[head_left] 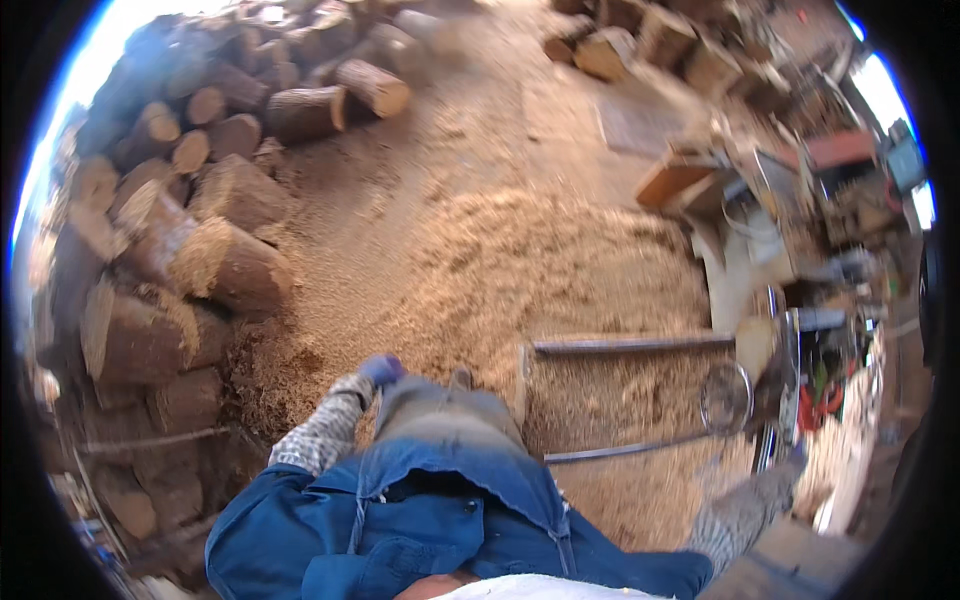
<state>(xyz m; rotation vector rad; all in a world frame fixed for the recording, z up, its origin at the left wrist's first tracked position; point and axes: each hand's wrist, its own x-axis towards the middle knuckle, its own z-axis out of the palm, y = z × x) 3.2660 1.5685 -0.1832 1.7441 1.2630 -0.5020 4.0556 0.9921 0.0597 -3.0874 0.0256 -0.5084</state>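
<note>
Inspected from the floor, person at 6 o'clock. The left hand, in a purple-blue glove (381,370), hangs near 8 o'clock beside the blue, dust-stained cloth apron (455,450); blur prevents me telling whether its fingers are wide or narrow. The right hand (793,459) reaches toward 4 o'clock, close to the machine end of 2 grey metal rails (635,345); I cannot tell whether its fingers hold anything. The rails lie at 3 to 4 o'clock, a thin, round metal ring (726,398) at their far end.

Done, in my judgement: sawing to length, given the pale flat ends on the brown, bark-covered logs (245,265) stacked from 9 to 11 o'clock. Loose tan sawdust (520,250) covers the middle. Left: the stacked logs I can make out are unsplit rounds; any outstanding quantity cannot be determined.
</note>
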